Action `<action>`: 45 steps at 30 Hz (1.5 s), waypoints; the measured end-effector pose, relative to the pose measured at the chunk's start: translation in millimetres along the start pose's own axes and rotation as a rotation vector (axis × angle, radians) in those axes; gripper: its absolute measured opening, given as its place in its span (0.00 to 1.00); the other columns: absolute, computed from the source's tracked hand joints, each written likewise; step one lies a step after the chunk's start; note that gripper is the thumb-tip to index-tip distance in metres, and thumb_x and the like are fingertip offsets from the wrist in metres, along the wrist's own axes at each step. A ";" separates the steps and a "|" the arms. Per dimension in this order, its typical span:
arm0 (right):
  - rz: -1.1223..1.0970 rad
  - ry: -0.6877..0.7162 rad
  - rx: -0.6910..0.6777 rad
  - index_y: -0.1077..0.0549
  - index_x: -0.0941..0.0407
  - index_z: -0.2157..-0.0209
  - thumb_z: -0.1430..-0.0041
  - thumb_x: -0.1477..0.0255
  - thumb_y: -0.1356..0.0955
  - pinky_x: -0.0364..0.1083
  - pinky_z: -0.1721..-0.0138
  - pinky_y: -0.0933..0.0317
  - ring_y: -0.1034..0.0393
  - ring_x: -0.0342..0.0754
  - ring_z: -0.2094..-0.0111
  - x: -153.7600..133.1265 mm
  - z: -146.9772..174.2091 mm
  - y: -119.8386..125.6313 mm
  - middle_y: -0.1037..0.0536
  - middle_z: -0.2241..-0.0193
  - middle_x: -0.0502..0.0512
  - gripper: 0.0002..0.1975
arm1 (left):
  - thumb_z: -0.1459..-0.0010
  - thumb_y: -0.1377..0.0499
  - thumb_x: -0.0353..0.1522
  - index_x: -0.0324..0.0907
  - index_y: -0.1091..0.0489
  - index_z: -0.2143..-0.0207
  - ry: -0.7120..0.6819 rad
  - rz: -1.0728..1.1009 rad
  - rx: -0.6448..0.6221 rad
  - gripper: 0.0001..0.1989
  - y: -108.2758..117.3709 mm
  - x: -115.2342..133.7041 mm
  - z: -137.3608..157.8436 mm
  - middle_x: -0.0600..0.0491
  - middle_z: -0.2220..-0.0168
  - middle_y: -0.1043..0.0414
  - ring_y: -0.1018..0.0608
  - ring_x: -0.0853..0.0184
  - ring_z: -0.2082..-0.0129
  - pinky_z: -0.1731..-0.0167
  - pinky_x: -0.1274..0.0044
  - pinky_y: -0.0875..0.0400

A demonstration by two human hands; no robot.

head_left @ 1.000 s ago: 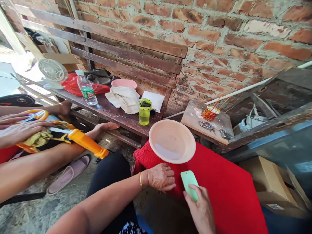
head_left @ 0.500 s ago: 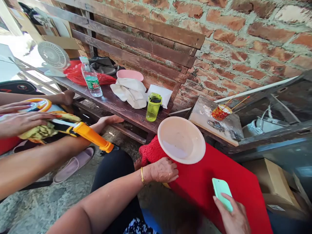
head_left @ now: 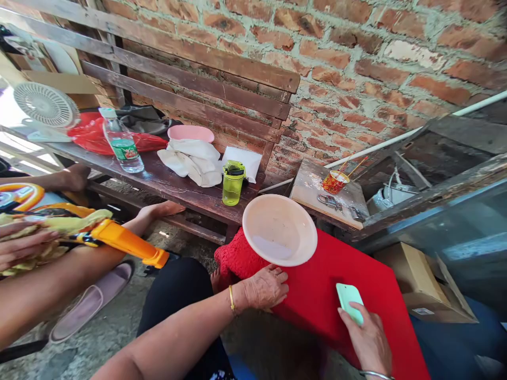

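Observation:
My right hand grips a mint-green phone above the red cloth, thumb on its left side and fingers over its right. My left hand, with a gold bracelet at the wrist, rests at the near edge of the red cloth; its fingers are loosely bent and apart, with nothing in them. Just beyond those fingers a pale plastic basin stands on the cloth, some cloudy water in its bottom. Red shaggy fabric hangs at the cloth's left end.
Left, another person's hand wipes with a yellowish cloth near an orange-handled tool. On the bench sit a green bottle, white cloth, water bottle and fan. A cardboard box stands right.
The view has swung right, so most things sit further left. My right hand still holds the phone, and my left hand stays near the basin. The other person's hand and yellowish cloth have shifted.

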State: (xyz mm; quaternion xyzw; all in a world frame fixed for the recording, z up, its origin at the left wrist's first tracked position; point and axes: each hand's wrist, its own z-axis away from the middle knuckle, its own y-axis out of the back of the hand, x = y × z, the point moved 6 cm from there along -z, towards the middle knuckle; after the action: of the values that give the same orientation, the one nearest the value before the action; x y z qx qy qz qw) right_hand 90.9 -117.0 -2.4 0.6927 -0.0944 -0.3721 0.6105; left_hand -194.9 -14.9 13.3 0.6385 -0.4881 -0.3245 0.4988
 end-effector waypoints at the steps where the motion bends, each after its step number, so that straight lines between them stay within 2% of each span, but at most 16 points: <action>1: 0.008 0.003 0.020 0.24 0.52 0.55 0.53 0.41 0.38 0.54 0.64 0.35 0.30 0.58 0.66 -2.9 -0.1 1.2 0.28 0.65 0.59 0.34 | 0.34 0.43 0.38 0.42 0.31 0.68 -0.026 0.003 0.006 0.10 -1.2 4.0 -0.2 0.51 0.64 0.29 0.25 0.62 0.62 0.56 0.67 0.32; 3: -0.021 0.072 0.025 0.24 0.52 0.55 0.50 0.43 0.38 0.53 0.63 0.35 0.30 0.57 0.64 -28.3 3.2 -7.5 0.28 0.64 0.58 0.32 | 0.34 0.44 0.37 0.43 0.32 0.68 -0.074 0.008 0.022 0.10 -3.8 11.7 0.1 0.52 0.65 0.30 0.26 0.63 0.63 0.57 0.67 0.33; 7: -0.085 0.270 -0.056 0.25 0.50 0.56 0.45 0.51 0.38 0.50 0.60 0.35 0.30 0.54 0.60 -105.2 11.0 -44.4 0.29 0.62 0.56 0.23 | 0.32 0.46 0.38 0.43 0.32 0.68 -0.118 0.014 0.049 0.12 -11.6 18.9 0.8 0.52 0.65 0.29 0.26 0.64 0.64 0.56 0.68 0.34; 9: -0.082 0.327 -0.090 0.25 0.50 0.57 0.43 0.54 0.38 0.48 0.60 0.35 0.30 0.52 0.61 -123.9 9.6 -54.7 0.29 0.62 0.55 0.20 | 0.32 0.46 0.40 0.43 0.30 0.66 -0.109 0.023 0.048 0.13 -16.4 17.0 0.6 0.51 0.62 0.28 0.26 0.63 0.60 0.54 0.69 0.34; 11: -0.055 0.321 -0.093 0.25 0.50 0.56 0.44 0.55 0.37 0.49 0.59 0.35 0.30 0.52 0.60 -116.1 2.3 -52.7 0.29 0.62 0.55 0.20 | 0.33 0.45 0.44 0.43 0.28 0.59 -0.072 0.040 0.056 0.14 -20.2 12.1 0.6 0.49 0.56 0.27 0.25 0.61 0.54 0.51 0.68 0.34; 16: 0.075 0.019 -0.010 0.25 0.52 0.53 0.48 0.48 0.38 0.53 0.60 0.35 0.31 0.58 0.61 -26.8 -29.5 -13.7 0.30 0.64 0.58 0.29 | 0.36 0.48 0.55 0.43 0.34 0.39 -0.037 0.074 0.102 0.33 -26.8 5.2 4.4 0.42 0.39 0.34 0.36 0.52 0.36 0.39 0.63 0.42; 18: 0.085 -0.047 0.019 0.25 0.52 0.52 0.49 0.46 0.39 0.54 0.61 0.36 0.31 0.59 0.60 -10.3 -37.4 -3.1 0.30 0.64 0.59 0.32 | 0.37 0.50 0.58 0.42 0.39 0.35 -0.076 0.066 0.092 0.38 -29.3 7.8 7.0 0.42 0.34 0.40 0.41 0.52 0.32 0.35 0.61 0.47; 21: 0.011 0.005 0.008 0.25 0.53 0.52 0.48 0.47 0.38 0.52 0.60 0.36 0.31 0.58 0.59 -36.5 -39.3 -10.3 0.29 0.63 0.59 0.31 | 0.37 0.50 0.58 0.41 0.44 0.32 -0.110 0.046 0.065 0.41 -29.9 11.4 10.0 0.41 0.32 0.45 0.44 0.52 0.31 0.33 0.59 0.53; 26: -0.018 0.188 -0.095 0.25 0.53 0.52 0.40 0.55 0.38 0.49 0.57 0.36 0.29 0.55 0.58 -131.8 -29.9 -50.7 0.29 0.60 0.59 0.22 | 0.36 0.49 0.55 0.43 0.47 0.31 -0.106 0.027 0.017 0.39 -28.6 12.1 10.4 0.42 0.31 0.46 0.44 0.53 0.31 0.33 0.60 0.52; 29: 0.030 0.232 -0.118 0.26 0.52 0.50 0.39 0.57 0.37 0.48 0.58 0.36 0.29 0.54 0.58 -141.7 -32.9 -58.0 0.29 0.60 0.58 0.21 | 0.35 0.49 0.54 0.44 0.48 0.31 -0.104 0.030 0.004 0.38 -29.8 11.6 9.7 0.43 0.31 0.47 0.45 0.54 0.30 0.33 0.60 0.52; 32: 0.104 0.184 -0.088 0.27 0.50 0.49 0.40 0.57 0.37 0.49 0.59 0.35 0.30 0.54 0.59 -95.6 -48.0 -43.5 0.29 0.60 0.57 0.21 | 0.34 0.49 0.52 0.45 0.48 0.31 -0.093 0.044 -0.014 0.36 -32.1 10.6 9.2 0.44 0.30 0.49 0.46 0.55 0.30 0.34 0.61 0.52; 36: 0.152 -0.074 -0.005 0.28 0.50 0.47 0.43 0.49 0.39 0.53 0.61 0.34 0.31 0.57 0.60 -2.1 -73.2 -6.5 0.29 0.64 0.58 0.28 | 0.33 0.51 0.52 0.45 0.46 0.32 -0.077 0.065 -0.042 0.34 -34.1 10.5 8.5 0.44 0.30 0.50 0.46 0.55 0.30 0.34 0.61 0.50; 38: 0.149 -0.156 0.036 0.28 0.52 0.47 0.45 0.46 0.39 0.54 0.61 0.35 0.31 0.60 0.59 18.3 -80.0 5.0 0.29 0.65 0.59 0.32 | 0.33 0.51 0.53 0.45 0.46 0.32 -0.075 0.068 -0.040 0.35 -33.5 11.6 7.7 0.44 0.30 0.50 0.47 0.54 0.30 0.35 0.61 0.49; 39: 0.133 -0.161 0.046 0.27 0.52 0.47 0.45 0.46 0.39 0.55 0.61 0.35 0.32 0.60 0.58 16.5 -81.5 5.8 0.30 0.66 0.60 0.33 | 0.34 0.50 0.53 0.45 0.47 0.31 -0.078 0.066 -0.034 0.35 -32.8 12.5 7.0 0.44 0.30 0.49 0.47 0.54 0.30 0.35 0.61 0.49; 41: 0.071 -0.102 0.041 0.27 0.53 0.48 0.45 0.47 0.38 0.54 0.59 0.35 0.31 0.59 0.58 -9.3 -81.5 -3.4 0.30 0.64 0.59 0.31 | 0.34 0.50 0.53 0.46 0.47 0.31 -0.091 0.054 -0.022 0.35 -31.2 14.7 4.7 0.44 0.30 0.50 0.47 0.54 0.30 0.35 0.61 0.49; 45: -0.037 0.151 -0.030 0.25 0.51 0.51 0.42 0.55 0.36 0.51 0.55 0.36 0.31 0.54 0.58 -96.8 -75.7 -42.8 0.30 0.60 0.58 0.23 | 0.34 0.49 0.53 0.48 0.47 0.31 -0.117 0.022 -0.009 0.35 -30.1 17.3 -1.4 0.44 0.30 0.48 0.46 0.54 0.30 0.36 0.62 0.48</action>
State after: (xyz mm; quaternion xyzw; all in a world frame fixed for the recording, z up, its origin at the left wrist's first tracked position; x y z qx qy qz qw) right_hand 56.5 8.4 -4.6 0.7113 -0.0300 -0.3312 0.6192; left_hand -179.2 -30.1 -13.8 0.6106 -0.5222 -0.3579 0.4759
